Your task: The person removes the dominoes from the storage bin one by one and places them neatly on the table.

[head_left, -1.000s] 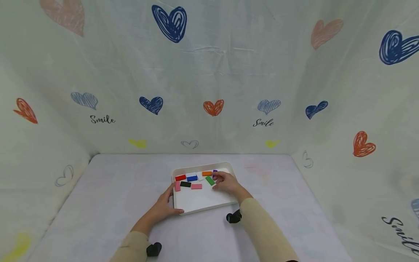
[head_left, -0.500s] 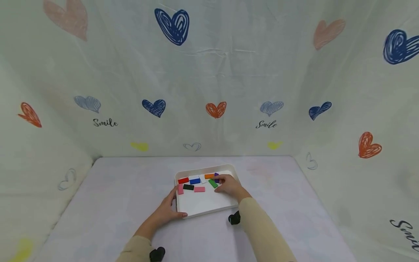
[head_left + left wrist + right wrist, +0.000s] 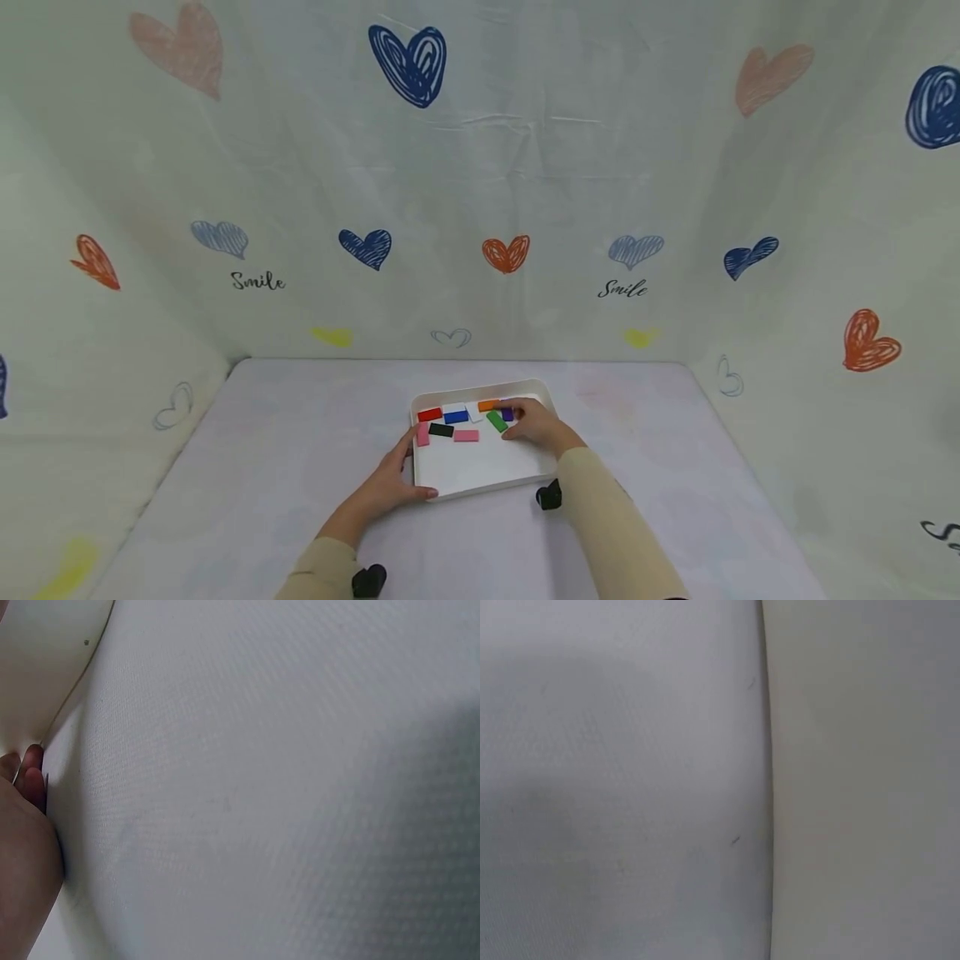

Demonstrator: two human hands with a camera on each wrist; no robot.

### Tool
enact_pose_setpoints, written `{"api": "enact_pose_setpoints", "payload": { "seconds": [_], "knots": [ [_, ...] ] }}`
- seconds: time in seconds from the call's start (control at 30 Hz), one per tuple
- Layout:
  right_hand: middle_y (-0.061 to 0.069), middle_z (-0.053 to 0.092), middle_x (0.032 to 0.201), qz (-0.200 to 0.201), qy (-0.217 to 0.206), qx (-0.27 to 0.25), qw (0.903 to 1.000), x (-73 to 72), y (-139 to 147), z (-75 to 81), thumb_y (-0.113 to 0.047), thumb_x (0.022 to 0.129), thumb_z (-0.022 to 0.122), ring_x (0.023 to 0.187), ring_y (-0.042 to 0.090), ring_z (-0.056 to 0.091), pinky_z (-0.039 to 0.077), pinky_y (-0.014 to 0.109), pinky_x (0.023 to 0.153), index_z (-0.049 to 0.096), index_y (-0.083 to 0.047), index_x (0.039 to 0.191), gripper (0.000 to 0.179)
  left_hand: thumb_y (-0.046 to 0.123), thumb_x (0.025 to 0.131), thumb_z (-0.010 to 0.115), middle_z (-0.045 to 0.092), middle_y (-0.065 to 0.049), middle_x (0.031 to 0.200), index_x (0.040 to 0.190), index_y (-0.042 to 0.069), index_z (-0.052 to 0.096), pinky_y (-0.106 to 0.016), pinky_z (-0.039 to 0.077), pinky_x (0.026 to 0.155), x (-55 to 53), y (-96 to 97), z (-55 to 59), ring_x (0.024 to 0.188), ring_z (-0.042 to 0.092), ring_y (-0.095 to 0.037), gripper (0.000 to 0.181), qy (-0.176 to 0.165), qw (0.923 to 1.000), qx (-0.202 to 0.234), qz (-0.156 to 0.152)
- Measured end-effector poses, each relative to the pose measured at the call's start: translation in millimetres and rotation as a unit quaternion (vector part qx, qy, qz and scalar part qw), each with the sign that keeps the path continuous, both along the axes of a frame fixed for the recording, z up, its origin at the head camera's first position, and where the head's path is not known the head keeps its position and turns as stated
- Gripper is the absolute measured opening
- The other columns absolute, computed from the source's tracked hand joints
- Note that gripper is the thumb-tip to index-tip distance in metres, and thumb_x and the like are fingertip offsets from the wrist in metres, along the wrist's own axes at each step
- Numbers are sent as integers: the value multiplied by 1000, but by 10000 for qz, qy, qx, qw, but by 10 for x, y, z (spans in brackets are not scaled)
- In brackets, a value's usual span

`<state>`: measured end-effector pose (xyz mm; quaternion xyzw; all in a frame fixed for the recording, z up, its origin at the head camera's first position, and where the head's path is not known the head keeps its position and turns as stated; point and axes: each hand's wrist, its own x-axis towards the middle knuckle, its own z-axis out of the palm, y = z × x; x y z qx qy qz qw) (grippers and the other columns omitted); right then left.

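A white tray point(image 3: 480, 486) lies on the table, holding several small flat rectangular blocks toward its back. My left hand point(image 3: 386, 483) grips the tray's left front corner, thumb at the front edge and fingers along the left side. In the left wrist view that hand point(image 3: 26, 855) appears at the left edge, against the tray wall point(image 3: 45, 667). Inside the tray, my right hand point(image 3: 542, 427) curves its thumb and index finger about a purple block point(image 3: 507, 414), partly covering it. Its index fingertip overlaps the end of an orange block point(image 3: 487, 406). A green block point(image 3: 497, 422) lies slanted by the thumb.
Red point(image 3: 430, 414), blue point(image 3: 456, 417) and black point(image 3: 441, 430) blocks lie in the tray's left half, with white pieces point(image 3: 475, 413) and two pink blocks point(image 3: 466, 436). A heart-print cloth point(image 3: 450, 167) surrounds the white table point(image 3: 315, 417).
My right index finger has shifted slightly left over the purple block, toward the orange block's end. The purple block sits slightly nearer the front. The left hand keeps its hold; the head view has shifted.
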<state>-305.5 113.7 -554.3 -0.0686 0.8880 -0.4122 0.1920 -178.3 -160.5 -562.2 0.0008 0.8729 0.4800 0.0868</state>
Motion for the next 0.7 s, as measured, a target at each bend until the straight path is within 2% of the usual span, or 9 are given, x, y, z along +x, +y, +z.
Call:
{"api": "enact_pose_setpoints", "payload": {
  "seconds": [0.17,0.47,0.7],
  "knots": [
    [4,55,99,158,35,124,9998,1,7,13,-13,77,84,99,25,48,47,38,87,66,-15,127,53,29,65,91,40,-22,145,156,14,18,-63,35,102,13,7,17,133,36,-41,118,-70,10000,-14,26],
    [5,53,95,408,174,96,9990,27,-3,37,-12,79,82,96,25,46,44,35,79,70,-19,121,45,30,65,91,40,-23,145,156,14,18,-63,35,102,44,8,26,133,36,-42,118,-91,9999,-99,57],
    [4,54,102,508,257,182,9982,22,23,31,-14,79,82,98,24,46,45,37,87,69,-18,122,45,30,65,91,39,-22,145,156,11,18,-63,35,102,46,9,55,132,36,-41,117,-32,10000,4,-14]
  ]
}}
